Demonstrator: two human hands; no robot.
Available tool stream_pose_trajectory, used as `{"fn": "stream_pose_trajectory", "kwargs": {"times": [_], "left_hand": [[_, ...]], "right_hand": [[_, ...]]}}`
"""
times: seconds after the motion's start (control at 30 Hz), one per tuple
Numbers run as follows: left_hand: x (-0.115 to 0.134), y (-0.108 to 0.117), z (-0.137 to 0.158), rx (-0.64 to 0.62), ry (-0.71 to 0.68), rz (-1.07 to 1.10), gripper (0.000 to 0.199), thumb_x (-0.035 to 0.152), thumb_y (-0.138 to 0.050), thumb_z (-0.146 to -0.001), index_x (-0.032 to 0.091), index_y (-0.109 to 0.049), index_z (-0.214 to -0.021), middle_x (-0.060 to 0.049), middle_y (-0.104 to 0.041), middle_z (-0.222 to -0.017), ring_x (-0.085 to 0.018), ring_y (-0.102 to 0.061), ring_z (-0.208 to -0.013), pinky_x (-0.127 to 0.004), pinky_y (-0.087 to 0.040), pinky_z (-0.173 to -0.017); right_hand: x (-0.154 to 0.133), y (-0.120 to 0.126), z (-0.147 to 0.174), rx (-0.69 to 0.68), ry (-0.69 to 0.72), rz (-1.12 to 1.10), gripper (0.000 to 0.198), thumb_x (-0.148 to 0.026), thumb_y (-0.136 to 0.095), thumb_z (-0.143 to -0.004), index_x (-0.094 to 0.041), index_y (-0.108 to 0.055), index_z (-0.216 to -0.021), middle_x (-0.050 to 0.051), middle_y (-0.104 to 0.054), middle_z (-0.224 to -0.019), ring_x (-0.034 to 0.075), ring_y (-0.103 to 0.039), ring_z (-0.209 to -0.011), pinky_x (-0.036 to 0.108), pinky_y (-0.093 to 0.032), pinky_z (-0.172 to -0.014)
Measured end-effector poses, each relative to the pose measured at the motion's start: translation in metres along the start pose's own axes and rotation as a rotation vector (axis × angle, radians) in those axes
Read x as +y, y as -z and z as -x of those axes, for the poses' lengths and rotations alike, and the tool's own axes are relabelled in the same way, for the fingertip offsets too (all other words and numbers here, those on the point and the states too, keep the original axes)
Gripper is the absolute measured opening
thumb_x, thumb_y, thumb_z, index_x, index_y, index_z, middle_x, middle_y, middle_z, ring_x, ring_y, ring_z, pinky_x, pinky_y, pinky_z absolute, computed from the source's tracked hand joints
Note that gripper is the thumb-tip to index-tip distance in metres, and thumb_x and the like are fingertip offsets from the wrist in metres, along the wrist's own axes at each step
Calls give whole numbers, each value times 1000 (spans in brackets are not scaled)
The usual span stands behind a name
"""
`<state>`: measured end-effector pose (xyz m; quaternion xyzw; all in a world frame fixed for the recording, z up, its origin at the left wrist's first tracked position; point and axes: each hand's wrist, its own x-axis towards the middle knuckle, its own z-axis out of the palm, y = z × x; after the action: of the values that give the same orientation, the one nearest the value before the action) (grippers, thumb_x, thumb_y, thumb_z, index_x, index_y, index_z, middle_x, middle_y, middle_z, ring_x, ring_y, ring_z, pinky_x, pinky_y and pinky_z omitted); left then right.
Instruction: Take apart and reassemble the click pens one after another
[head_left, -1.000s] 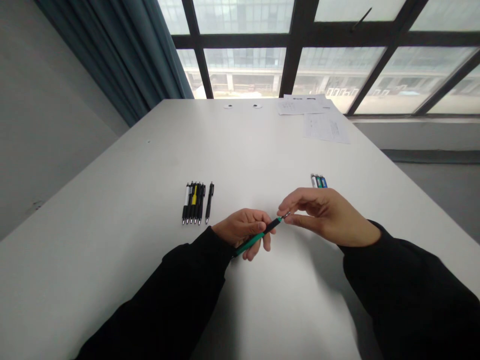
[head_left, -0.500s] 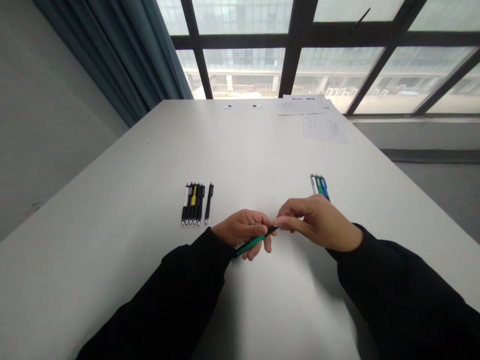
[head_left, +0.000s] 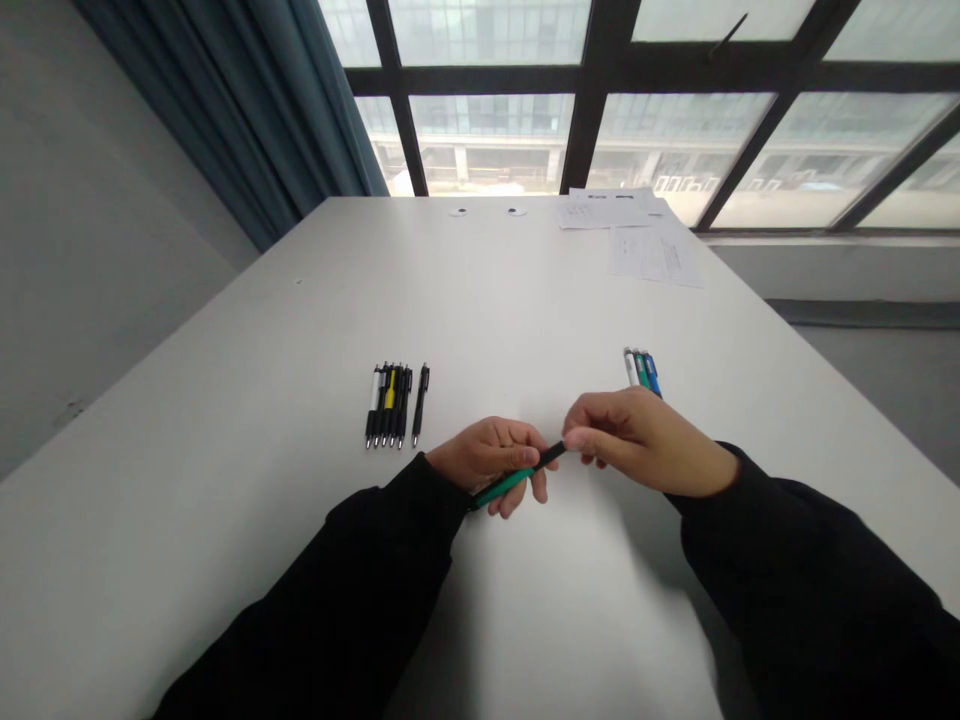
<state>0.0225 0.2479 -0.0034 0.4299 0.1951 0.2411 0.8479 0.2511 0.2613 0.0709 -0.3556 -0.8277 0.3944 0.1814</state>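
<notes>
A green pen point(head_left: 504, 489) with a black grip section lies slantwise in my left hand point(head_left: 495, 455), its front end pointing up to the right. My left thumb presses it against the fingers. The thumb and fingertips of my right hand point(head_left: 637, 440) are closed at the far end of the black grip, hiding the pen's tip. Whether a small part sits between those fingertips I cannot make out. Both hands are above the white table point(head_left: 480, 320).
Left of my hands lies a row of several black pens point(head_left: 389, 405), some with white or yellow barrels, and one black pen point(head_left: 421, 405) slightly apart. Behind my right hand are white, green and blue pens point(head_left: 642, 368), partly hidden. Paper sheets point(head_left: 652, 255) lie at the far right.
My right fingertips have slid a little outward along the pen, up and to the right, and more of the black grip shows. My left hand keeps its hold.
</notes>
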Motion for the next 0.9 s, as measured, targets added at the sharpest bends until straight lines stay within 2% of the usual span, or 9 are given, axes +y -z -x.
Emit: {"fn": "stream_pose_trajectory", "kwargs": {"times": [0.07, 0.13, 0.23, 0.37, 0.4, 0.53, 0.6, 0.77, 0.9], "left_hand": [[-1, 1, 0, -7, -13, 5, 40, 43, -75, -82, 8, -61, -95, -8, -73, -74, -12, -59, -37, -18, -41, -28], [-2, 1, 0, -21, -12, 9, 39, 42, -75, -84, 8, -62, -96, -8, -73, -74, -12, -60, -37, -18, -42, -29], [-3, 3, -1, -20, -19, 11, 39, 42, -75, -83, 8, -61, -97, -8, -73, -74, -12, -61, -38, -18, -42, -29], [-3, 3, -1, -11, -11, 6, 40, 44, -75, -83, 9, -61, -96, -8, -73, -74, -12, -61, -38, -18, -43, -29], [-2, 3, -1, -17, -7, 6, 40, 44, -75, -83, 9, -61, -96, -8, -73, -74, -12, -60, -38, -18, -43, -29], [0, 0, -1, -22, 12, -7, 43, 44, -80, -78, 9, -61, -93, -7, -73, -71, -12, -60, -37, -17, -43, -30], [1, 0, -2, 6, 28, -25, 45, 43, -84, -73, 10, -58, -90, -6, -73, -69, -12, -60, -37, -17, -44, -31], [1, 2, -2, 77, -4, -50, 48, 43, -85, -71, 13, -53, -89, -4, -72, -65, -12, -57, -33, -17, -41, -28], [-2, 5, -2, 53, -43, -48, 46, 40, -84, -73, 14, -51, -90, -4, -72, -63, -11, -56, -32, -16, -40, -27]], "right_hand": [[0, -1, 0, -15, 21, -67, 31, -48, -66, -90, -16, -66, -92, 3, -69, -70, 13, -60, -59, 24, -44, -56], [-1, -1, 0, -30, 15, -41, 34, -48, -63, -92, -17, -65, -81, 1, -66, -63, 11, -56, -54, 23, -42, -54], [-1, -2, -1, -15, -21, 64, 49, -51, -54, -97, -17, -59, -63, 0, -58, -52, 10, -48, -47, 24, -36, -51], [-2, -3, -1, 14, 8, 0, 35, -50, -60, -93, -16, -65, -83, 1, -64, -66, 11, -52, -56, 24, -37, -54], [-2, -4, -1, 7, 9, 1, 34, -49, -60, -93, -17, -64, -83, 1, -63, -65, 11, -51, -56, 24, -36, -53], [-2, -9, -3, -33, -44, 89, 52, -53, -50, -97, -19, -49, -58, -4, -42, -49, 8, -32, -46, 26, -26, -47], [-1, -11, -4, -42, -77, 88, 59, -56, -48, -97, -19, -42, -52, -5, -34, -47, 8, -26, -45, 27, -22, -46], [0, -9, -2, -58, -31, -38, 51, -56, -52, -95, -18, -52, -60, -4, -45, -54, 9, -34, -50, 26, -27, -49], [1, -12, -2, -75, -45, -71, 54, -55, -53, -95, -19, -45, -56, -5, -38, -49, 8, -29, -46, 26, -24, -46]]}}
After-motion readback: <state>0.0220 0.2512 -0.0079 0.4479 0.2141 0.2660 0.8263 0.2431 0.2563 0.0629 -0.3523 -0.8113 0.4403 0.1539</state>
